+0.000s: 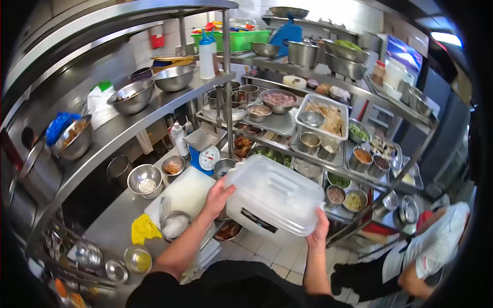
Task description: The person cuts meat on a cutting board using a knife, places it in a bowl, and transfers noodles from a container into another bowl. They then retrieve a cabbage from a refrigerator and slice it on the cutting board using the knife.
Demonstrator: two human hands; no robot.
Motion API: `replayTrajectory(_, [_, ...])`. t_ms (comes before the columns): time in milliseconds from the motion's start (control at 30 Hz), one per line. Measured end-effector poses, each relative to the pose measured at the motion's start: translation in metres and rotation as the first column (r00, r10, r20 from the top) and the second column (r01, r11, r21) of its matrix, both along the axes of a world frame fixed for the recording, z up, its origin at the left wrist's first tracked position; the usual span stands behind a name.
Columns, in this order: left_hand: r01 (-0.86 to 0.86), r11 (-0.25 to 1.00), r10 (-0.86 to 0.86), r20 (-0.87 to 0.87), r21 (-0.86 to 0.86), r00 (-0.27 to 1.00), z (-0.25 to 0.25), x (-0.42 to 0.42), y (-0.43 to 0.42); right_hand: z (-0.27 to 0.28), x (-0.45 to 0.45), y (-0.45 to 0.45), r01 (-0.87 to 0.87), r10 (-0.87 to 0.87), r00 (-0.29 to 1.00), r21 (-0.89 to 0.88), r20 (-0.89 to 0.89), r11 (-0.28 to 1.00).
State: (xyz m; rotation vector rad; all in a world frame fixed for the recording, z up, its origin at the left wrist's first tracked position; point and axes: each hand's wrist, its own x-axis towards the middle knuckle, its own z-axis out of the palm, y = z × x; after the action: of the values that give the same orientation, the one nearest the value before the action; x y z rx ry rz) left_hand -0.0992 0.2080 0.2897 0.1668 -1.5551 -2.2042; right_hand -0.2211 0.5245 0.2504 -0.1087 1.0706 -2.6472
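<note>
Between my hands is a large translucent plastic food container (275,192) with its lid on and a dark label on the near side. My left hand (220,197) grips its left end, thumb on the lid's edge. At the right end, my right hand (319,226) holds the near corner. The container is tilted and held in the air above the tiled floor. What is inside cannot be made out. Left of it lie a white cutting board (179,194) and a blue kitchen scale (208,158) with a round dial.
Steel shelves (303,138) ahead carry bowls of food and a white tray (323,115). A steel rack shelf (169,102) with bowls runs along the left. On the counter lies a yellow cloth (145,228). Another person (426,246) in a white top bends at the right.
</note>
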Motion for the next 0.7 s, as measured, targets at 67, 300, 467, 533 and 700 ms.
replayTrajectory(67, [0.065,0.995,-0.060,-0.064,0.071,0.996,0.013,-0.023,0.018,0.025,-0.009,0.018,0.045,-0.048,0.999,-0.160,-0.015,0.986])
replayTrajectory(300, [0.081,0.924,-0.215,-0.332,-0.373,0.918,0.121,-0.046,0.054,0.129,-0.021,0.061,-0.009,-0.050,0.982,-0.310,-0.180,0.951])
replayTrajectory(467, [-0.080,0.895,-0.105,-0.382,-0.438,0.918,0.262,-0.018,0.035,0.239,-0.044,0.054,-0.150,-0.066,0.878,-0.404,-0.473,0.903])
replayTrajectory(533, [-0.315,0.735,0.085,-0.380,-0.600,0.921,0.342,0.009,0.025,0.292,-0.055,0.037,-0.016,-0.297,0.703,-0.431,-0.647,0.902])
replayTrajectory(700, [-0.473,0.536,-0.052,-0.587,-0.699,0.808,0.502,0.059,-0.024,0.490,-0.010,-0.024,-0.410,-0.130,0.440,-0.328,-0.889,0.851])
